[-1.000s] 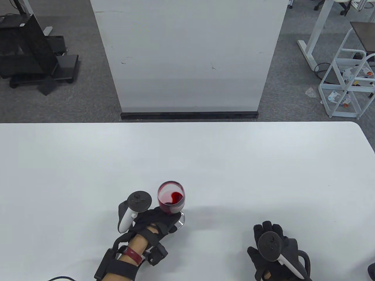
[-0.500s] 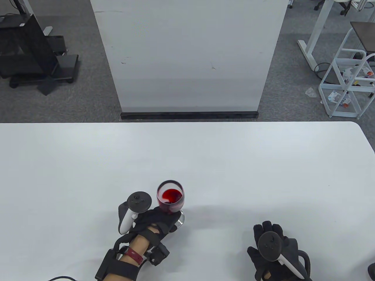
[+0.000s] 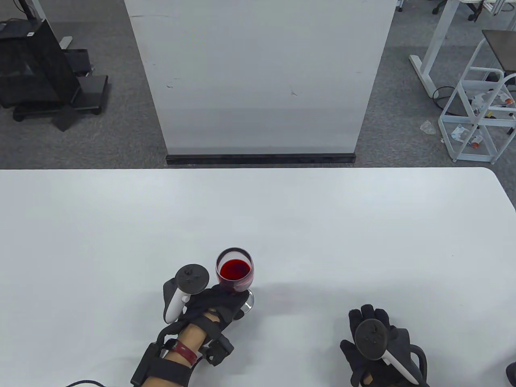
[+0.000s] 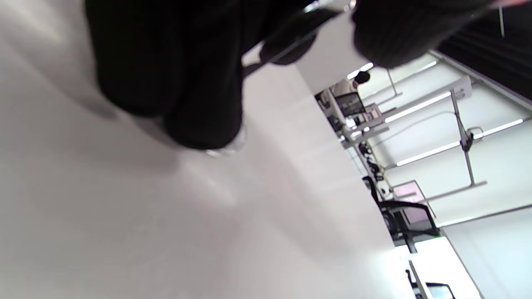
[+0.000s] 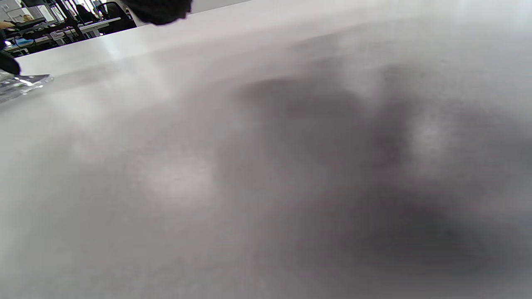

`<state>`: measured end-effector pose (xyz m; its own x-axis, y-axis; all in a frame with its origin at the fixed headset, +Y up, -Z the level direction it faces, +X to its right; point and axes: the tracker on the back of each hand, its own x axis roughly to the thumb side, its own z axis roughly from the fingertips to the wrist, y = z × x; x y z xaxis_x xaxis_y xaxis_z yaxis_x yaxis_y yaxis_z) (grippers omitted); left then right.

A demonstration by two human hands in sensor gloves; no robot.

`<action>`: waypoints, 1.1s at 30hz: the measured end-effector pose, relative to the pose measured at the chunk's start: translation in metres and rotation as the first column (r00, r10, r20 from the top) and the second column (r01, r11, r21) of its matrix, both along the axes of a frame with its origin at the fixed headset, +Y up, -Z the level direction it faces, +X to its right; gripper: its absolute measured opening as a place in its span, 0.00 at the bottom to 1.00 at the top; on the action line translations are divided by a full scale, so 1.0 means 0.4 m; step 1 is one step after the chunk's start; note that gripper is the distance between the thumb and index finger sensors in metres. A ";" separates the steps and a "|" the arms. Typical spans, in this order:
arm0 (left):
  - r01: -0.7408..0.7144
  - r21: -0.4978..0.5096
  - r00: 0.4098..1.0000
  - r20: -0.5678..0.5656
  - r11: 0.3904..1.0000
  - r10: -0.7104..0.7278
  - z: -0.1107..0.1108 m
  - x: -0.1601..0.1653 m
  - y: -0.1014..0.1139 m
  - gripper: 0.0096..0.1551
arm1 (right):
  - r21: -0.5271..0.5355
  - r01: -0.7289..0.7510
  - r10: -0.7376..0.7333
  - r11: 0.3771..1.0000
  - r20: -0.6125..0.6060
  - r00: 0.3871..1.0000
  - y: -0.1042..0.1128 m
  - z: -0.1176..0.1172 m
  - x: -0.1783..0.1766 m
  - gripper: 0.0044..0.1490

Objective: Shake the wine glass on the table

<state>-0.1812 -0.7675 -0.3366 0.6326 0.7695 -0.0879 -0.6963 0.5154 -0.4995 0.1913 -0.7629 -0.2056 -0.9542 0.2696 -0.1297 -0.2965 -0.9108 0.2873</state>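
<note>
Nearest the bottom edge of the table view, the right hand (image 3: pixel 377 348) lies palm down on the white surface (image 3: pixel 363 225), its gloved fingers spread flat and holding nothing, with one tracker (image 3: pixel 373 334) strapped across its back. To its left and a little farther in, the left hand (image 3: pixel 213 308) grips the single wine glass (image 3: pixel 235 273) low down, the black glove wrapped around the stem and the underside of the bowl; a second tracker (image 3: pixel 189 282) sits on the back of this hand, and a red band (image 3: pixel 183 350) circles the wrist. The two hands are well apart. The glass stands upright near the front of the surface, left of centre, its clear round foot (image 3: pixel 250 303) showing just right of the gloved fingers and appearing to rest on the surface. The bowl is clear and rounded, narrowing slightly at the rim, and holds a shallow pool of dark red liquid that looks level and calm, with the lower wall of the bowl tinted red. In the left wrist view the gloved fingers (image 4: pixel 183 83) fill the top, with an edge of the foot (image 4: pixel 224 150) glinting beneath them. Beyond the far edge of the surface stands one tall white panel (image 3: pixel 258 76) on grey carpet. One glass, two hands, two trackers.
</note>
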 end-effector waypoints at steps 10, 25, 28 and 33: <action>-0.008 -0.047 0.998 0.064 0.999 0.011 -0.003 0.002 -0.001 0.37 | -0.001 0.004 -0.004 1.000 0.002 1.000 -0.001 -0.001 0.001 0.49; 0.019 0.002 0.999 -0.046 1.000 -0.019 0.001 -0.002 0.003 0.37 | -0.001 0.003 -0.003 1.000 0.004 1.000 -0.002 -0.001 0.001 0.49; 0.024 0.001 1.000 -0.002 1.000 -0.024 0.001 0.004 0.004 0.37 | 0.001 0.003 -0.003 1.000 0.002 1.000 -0.001 0.000 0.001 0.49; 0.023 0.009 0.996 -0.087 1.000 -0.022 0.005 -0.002 0.005 0.36 | 0.000 0.003 -0.003 1.000 0.004 1.000 -0.001 0.000 0.001 0.49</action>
<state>-0.1818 -0.7655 -0.3346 0.6398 0.7565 -0.1352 -0.7251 0.5359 -0.4325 0.1918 -0.7632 -0.2057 -0.9528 0.2726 -0.1333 -0.3004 -0.9099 0.2862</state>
